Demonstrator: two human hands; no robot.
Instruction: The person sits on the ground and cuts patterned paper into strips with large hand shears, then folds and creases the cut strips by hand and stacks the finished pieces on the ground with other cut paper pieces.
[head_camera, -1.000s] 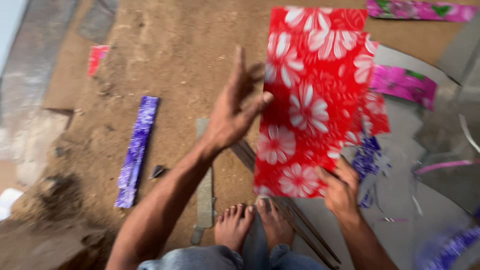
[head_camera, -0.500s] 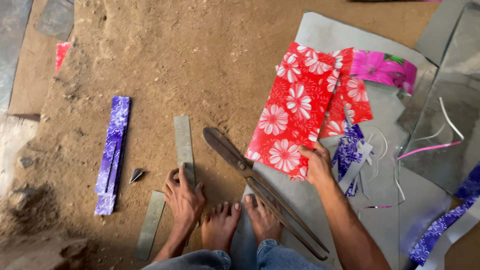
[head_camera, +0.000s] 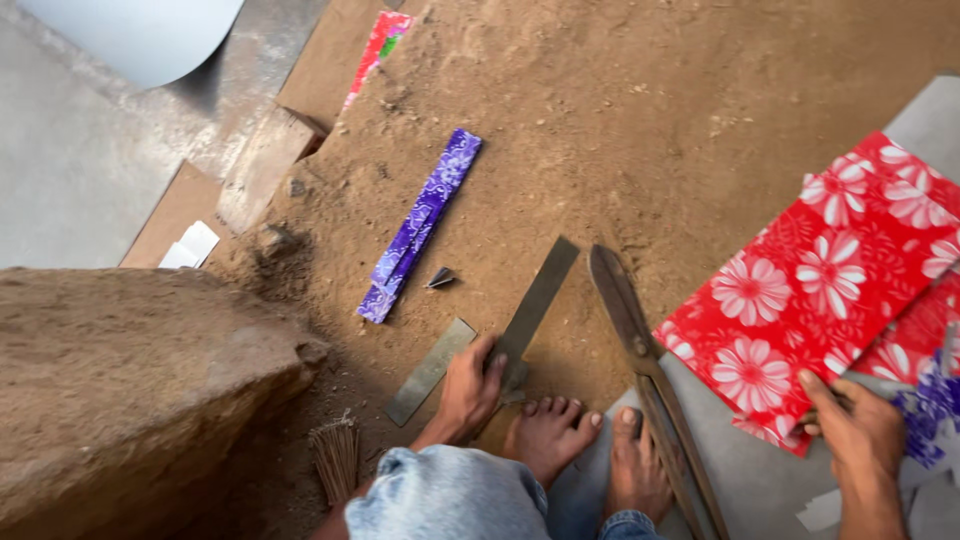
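Note:
My left hand (head_camera: 470, 388) rests on the corner of a flat metal L-shaped square (head_camera: 535, 305) lying on the dirt floor, fingers curled over it. My right hand (head_camera: 855, 430) grips the lower edge of a red sheet with white flowers (head_camera: 820, 285), which lies partly on a grey sheet (head_camera: 760, 480). Large metal shears (head_camera: 640, 360) lie between the two hands, beside my bare feet (head_camera: 590, 450).
A purple flowered strip (head_camera: 420, 225) and a small dark metal scrap (head_camera: 440, 278) lie on the dirt to the left. A red strip (head_camera: 372, 48) lies far up. A large earth mound (head_camera: 130, 380) fills the lower left. Purple flowered pieces (head_camera: 930, 410) sit under the red sheet.
The view has swung left and down. My left hand has closed on the metal square. The red sheet has come down flatter to the right, with my right hand still on its edge.

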